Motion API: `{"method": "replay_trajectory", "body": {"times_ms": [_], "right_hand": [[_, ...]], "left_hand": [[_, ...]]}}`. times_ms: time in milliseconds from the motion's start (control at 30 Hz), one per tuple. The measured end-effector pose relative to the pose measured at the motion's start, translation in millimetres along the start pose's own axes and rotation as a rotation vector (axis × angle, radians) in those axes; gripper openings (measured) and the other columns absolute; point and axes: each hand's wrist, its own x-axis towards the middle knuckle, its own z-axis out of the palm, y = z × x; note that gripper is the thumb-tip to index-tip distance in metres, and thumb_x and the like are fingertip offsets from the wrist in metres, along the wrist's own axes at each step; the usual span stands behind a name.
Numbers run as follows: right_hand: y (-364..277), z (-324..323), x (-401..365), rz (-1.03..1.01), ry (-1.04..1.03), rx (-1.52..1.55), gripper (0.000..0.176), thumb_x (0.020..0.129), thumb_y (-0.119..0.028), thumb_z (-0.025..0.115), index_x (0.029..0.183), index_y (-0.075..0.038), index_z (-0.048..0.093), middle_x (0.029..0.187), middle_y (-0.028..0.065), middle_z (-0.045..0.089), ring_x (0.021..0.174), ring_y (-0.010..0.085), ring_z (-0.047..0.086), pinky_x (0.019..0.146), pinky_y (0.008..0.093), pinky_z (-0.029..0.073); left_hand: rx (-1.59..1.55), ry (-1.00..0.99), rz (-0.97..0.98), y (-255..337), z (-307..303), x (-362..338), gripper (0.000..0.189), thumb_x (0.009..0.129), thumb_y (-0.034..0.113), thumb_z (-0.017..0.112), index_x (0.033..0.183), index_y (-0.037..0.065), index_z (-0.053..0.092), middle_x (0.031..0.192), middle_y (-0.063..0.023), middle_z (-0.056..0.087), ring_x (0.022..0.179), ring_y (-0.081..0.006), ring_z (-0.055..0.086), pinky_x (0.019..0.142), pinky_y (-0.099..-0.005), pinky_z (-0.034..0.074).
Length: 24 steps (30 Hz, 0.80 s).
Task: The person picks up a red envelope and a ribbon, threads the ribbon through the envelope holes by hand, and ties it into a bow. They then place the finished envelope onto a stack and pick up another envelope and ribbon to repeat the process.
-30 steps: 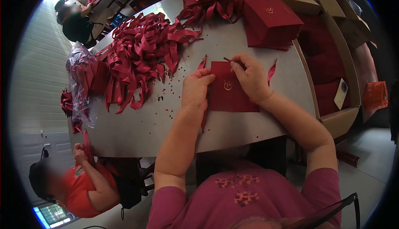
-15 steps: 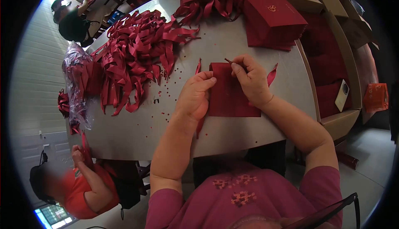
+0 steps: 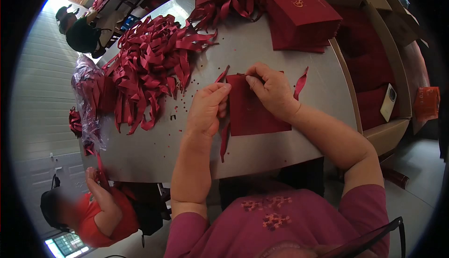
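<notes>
A flat dark red paper bag (image 3: 255, 120) lies on the metal table in front of me. My left hand (image 3: 209, 107) is closed in a pinch at the bag's upper left edge. The fingers of my right hand (image 3: 271, 89) pinch the dark tip of a ribbon at the bag's top edge; whether it passes through a hole is hidden. To the right of the bag lies a red ribbon end (image 3: 300, 84). Another strip of red ribbon (image 3: 224, 143) hangs along the bag's left side, below my left hand.
A heap of red ribbon-handled bags (image 3: 149, 66) covers the table's left side, beside a plastic-wrapped bundle (image 3: 89, 99). Stacked red bags (image 3: 304, 17) stand at the back right. A cardboard box (image 3: 386, 138) with a phone (image 3: 387, 102) is at right. Two other people sit at left.
My right hand has brought the ribbon tip left and down to the bag's top edge. The left hand stays at the bag's left edge. The whole view has shifted slightly.
</notes>
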Motion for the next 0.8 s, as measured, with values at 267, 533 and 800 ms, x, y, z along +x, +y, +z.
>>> {"method": "replay_trajectory", "body": {"times_ms": [267, 533, 800], "right_hand": [[-4.3, 0.5, -1.0, -0.012, -0.027, -0.015, 0.009, 0.093, -0.010, 0.058, 0.098, -0.003, 0.060, 0.080, 0.0090, 0.063, 0.072, 0.0169, 0.059, 0.070, 0.0298, 0.047], [-1.2, 1.9, -0.1, -0.035, -0.021, -0.020, 0.010, 0.092, -0.009, 0.058, 0.099, -0.002, 0.060, 0.081, 0.0100, 0.063, 0.073, 0.0188, 0.060, 0.071, 0.0302, 0.048], [-2.6, -0.6, -0.2, -0.033, -0.006, 0.008, 0.010, 0.092, -0.009, 0.058, 0.099, -0.002, 0.060, 0.081, 0.0092, 0.063, 0.073, 0.0175, 0.059, 0.070, 0.0294, 0.048]], "left_hand": [[-0.249, -0.043, -0.211, 8.1, -1.1, -4.4, 0.013, 0.092, 0.015, 0.062, 0.082, 0.013, 0.055, 0.062, 0.0083, 0.040, 0.047, -0.0029, 0.030, 0.044, -0.0212, 0.022], [-0.229, -0.026, -0.143, 2.8, 4.9, -6.8, 0.010, 0.092, 0.015, 0.063, 0.085, 0.012, 0.057, 0.065, 0.0085, 0.044, 0.052, -0.0032, 0.036, 0.048, -0.0212, 0.028], [-0.212, -0.053, -0.006, -6.4, 8.4, -4.3, 0.016, 0.089, 0.006, 0.067, 0.104, 0.004, 0.064, 0.094, -0.0022, 0.067, 0.084, -0.0111, 0.063, 0.078, -0.0257, 0.052]]}}
